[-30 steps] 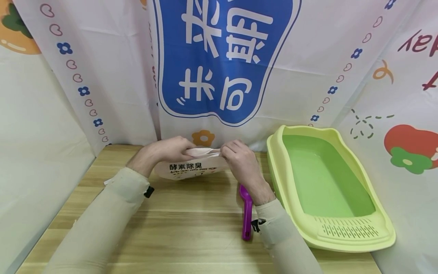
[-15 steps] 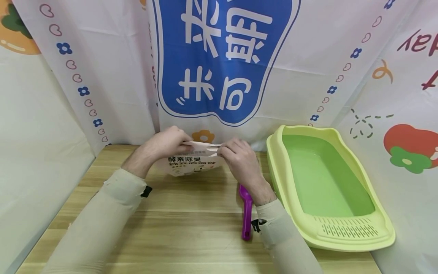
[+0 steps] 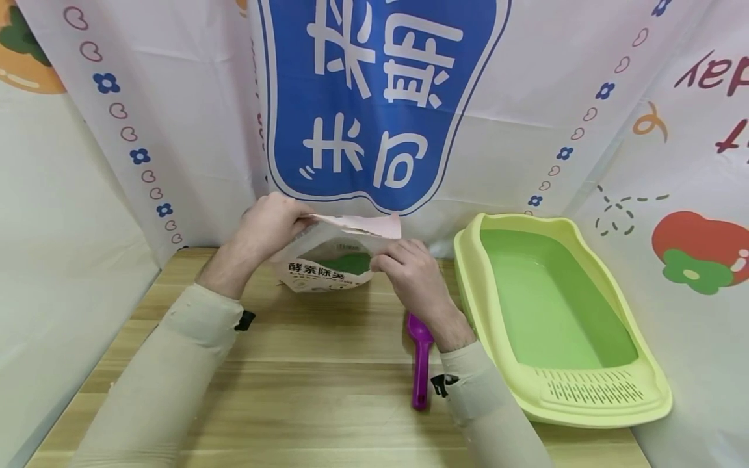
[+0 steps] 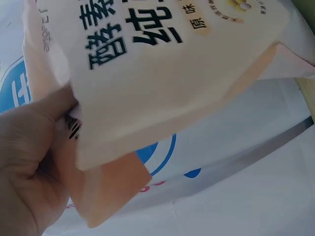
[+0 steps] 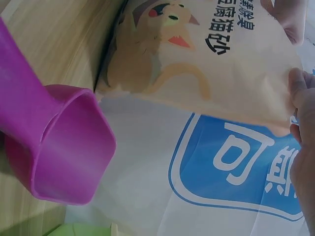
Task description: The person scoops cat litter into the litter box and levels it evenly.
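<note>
A pale pink bag of cat litter [image 3: 313,283], printed with black characters and a cartoon cat, stands at the back of the wooden table. Its mouth gapes, and green contents [image 3: 352,263] show inside in the head view. My left hand [image 3: 266,224] grips the upper left corner of the bag's top. On the other side, my right hand [image 3: 412,276] pinches the bag's edge between thumb and fingers. The left wrist view has the left thumb [image 4: 59,103] against the bag's front panel. Close below the right hand lies a purple scoop [image 3: 420,364].
A yellow-green litter tray [image 3: 660,383] with a slotted front ledge stands at the right, near my right forearm. Behind the bag hangs a white printed cloth [image 3: 222,162] with a blue sign. The wooden table [image 3: 304,390] extends toward me.
The bag's mouth has gone from nearly closed to wide apart, baring the green contents. My left hand has risen up and left with its edge; the right hand has barely moved.
</note>
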The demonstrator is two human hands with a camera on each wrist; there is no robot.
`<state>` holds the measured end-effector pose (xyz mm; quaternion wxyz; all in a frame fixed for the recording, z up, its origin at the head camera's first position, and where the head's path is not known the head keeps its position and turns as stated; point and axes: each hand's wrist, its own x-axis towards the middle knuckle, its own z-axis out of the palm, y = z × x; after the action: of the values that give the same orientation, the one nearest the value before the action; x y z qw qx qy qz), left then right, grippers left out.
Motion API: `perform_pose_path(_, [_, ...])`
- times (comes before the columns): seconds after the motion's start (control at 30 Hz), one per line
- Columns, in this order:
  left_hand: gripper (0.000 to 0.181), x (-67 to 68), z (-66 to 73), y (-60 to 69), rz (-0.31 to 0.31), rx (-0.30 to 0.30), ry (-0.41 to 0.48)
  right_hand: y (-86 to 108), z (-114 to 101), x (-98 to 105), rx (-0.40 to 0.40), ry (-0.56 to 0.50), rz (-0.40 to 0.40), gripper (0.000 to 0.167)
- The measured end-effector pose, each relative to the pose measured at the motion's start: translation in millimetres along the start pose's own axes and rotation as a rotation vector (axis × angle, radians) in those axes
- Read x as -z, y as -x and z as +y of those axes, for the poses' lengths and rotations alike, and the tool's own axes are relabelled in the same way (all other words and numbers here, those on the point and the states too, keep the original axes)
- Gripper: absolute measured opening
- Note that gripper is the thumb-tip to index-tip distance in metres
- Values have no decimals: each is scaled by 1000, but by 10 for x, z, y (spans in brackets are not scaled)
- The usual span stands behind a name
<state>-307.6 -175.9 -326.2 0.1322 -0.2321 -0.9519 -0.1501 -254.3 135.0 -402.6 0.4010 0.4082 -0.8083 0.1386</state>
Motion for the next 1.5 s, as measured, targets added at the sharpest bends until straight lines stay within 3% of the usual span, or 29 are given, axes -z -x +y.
perform_pose_path(0.33, [19, 83, -74, 126, 108, 137, -15, 8, 34, -76, 32, -7, -90, 8])
perform_pose_path(0.67, [20, 192, -92, 353, 110, 202, -25, -106, 23, -170, 7, -58, -225, 5])
perform_pose_path(0.87, [24, 257, -24, 498, 110, 248, -87, -148, 38, -223, -32, -94, -305, 8])
perform_pose_path(1.1, [19, 300, 97, 622, 106, 255, -150, -141, 70, -308, -70, -123, -396, 16])
perform_pose_path(1.3, [19, 260, 104, 635, 92, 232, -105, -96, 95, -325, -90, -141, -390, 13])
perform_pose_path(1.5, [16, 159, 79, 633, 132, 189, -65, -31, 91, -258, -119, -175, -379, 9])
